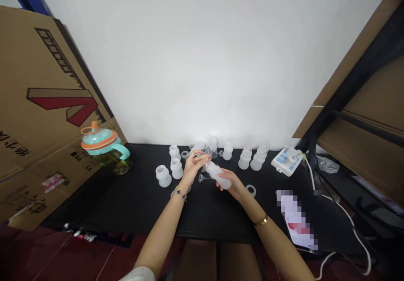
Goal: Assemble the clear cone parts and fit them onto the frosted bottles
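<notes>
A white translucent baby bottle (pixel 218 175) is held tilted above the table, its clear top pointing up and left. My right hand (pixel 232 183) is closed round the bottle's body. The fingers of my left hand (pixel 195 163) are closed on the clear top end; its exact shape is partly hidden by them. Just below lies a small clear funnel-shaped piece (pixel 202 178). To the left stand several open white bottle bodies, one of them a near bottle body (pixel 163 176). A white ring (pixel 251 190) lies right of my right hand.
Capped bottles (pixel 258 159) stand at the back right, with a single bottle (pixel 227 151) nearer the middle. A large teal-lidded jug (pixel 109 150) is at the left beside a cardboard box (pixel 41 104). On the right are a white power strip (pixel 286 161), cables and a phone (pixel 295 222).
</notes>
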Available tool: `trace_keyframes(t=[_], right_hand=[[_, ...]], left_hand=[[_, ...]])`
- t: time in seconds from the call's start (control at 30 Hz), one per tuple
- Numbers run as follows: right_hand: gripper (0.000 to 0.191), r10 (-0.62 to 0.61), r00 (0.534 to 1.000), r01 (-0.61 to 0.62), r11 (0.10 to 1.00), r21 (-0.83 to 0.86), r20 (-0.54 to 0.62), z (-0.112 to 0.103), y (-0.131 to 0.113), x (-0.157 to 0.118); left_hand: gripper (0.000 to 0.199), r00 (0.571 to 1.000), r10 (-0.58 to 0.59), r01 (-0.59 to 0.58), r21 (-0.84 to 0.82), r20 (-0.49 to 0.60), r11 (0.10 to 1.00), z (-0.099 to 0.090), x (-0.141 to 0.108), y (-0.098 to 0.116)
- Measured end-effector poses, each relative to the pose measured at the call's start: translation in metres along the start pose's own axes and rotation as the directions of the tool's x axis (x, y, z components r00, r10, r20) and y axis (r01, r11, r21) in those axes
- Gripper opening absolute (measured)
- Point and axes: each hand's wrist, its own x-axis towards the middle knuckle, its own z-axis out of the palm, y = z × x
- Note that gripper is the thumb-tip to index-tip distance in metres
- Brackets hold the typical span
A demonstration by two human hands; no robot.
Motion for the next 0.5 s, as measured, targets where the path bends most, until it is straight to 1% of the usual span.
trace_keyframes(t=[0.3, 0.5], right_hand=[[0.048, 0.101, 0.994, -0.104, 0.985, 0.135, 0.031, -0.007, 0.004, 0.002], [0.049, 0.155, 0.987, -0.160, 0.970, 0.184, 0.041, -0.011, 0.007, 0.003]], left_hand=[[0.042, 1.000, -0.004, 0.007, -0.140, 0.020, 0.990, 0.000, 0.001, -0.002], [0.038, 0.998, 0.006, 0.005, -0.159, 0.064, 0.987, 0.000, -0.001, -0.001]])
